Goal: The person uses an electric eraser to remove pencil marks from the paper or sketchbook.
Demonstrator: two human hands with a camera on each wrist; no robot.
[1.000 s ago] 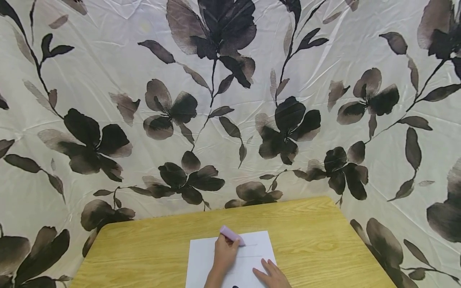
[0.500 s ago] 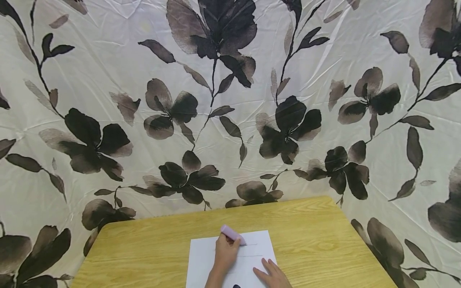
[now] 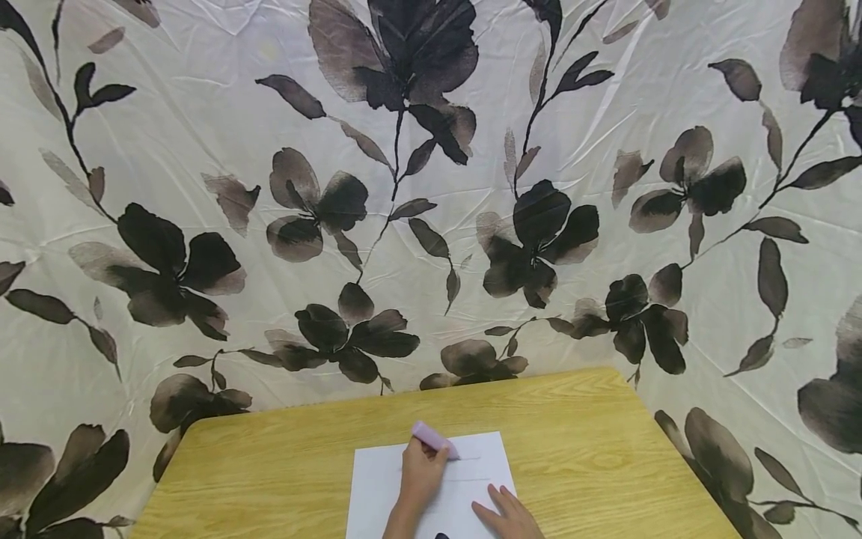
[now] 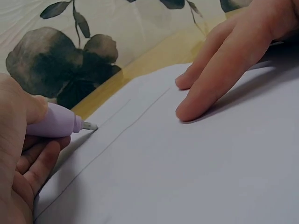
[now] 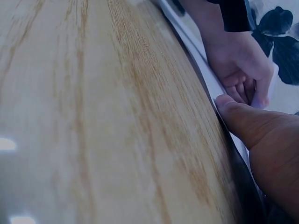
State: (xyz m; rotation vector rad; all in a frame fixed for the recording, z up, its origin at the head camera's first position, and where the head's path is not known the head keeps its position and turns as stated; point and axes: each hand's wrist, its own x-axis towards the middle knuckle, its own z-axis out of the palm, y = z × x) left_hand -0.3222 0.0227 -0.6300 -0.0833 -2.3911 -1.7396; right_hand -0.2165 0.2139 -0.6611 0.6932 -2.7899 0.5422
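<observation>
My left hand (image 3: 422, 473) grips a lavender electric eraser (image 3: 433, 438) with a thick body. In the left wrist view its thin metal nose ends in a small pale tip, at the left end of the shorter upper line on the white paper (image 4: 224, 172). A longer thin line (image 4: 112, 142) runs below it. My right hand (image 3: 509, 513) rests on the paper's right side, fingers spread and fairly straight. In the right wrist view, the right thumb (image 5: 238, 114) lies by the paper's edge, with the left hand (image 5: 243, 70) beyond.
The paper lies on a yellow wood-grain table (image 3: 269, 464). A white cloth with dark flowers (image 3: 431, 209) hangs behind and at the sides. A small dark object (image 3: 441, 536) peeks in at the bottom edge, too cut off to tell.
</observation>
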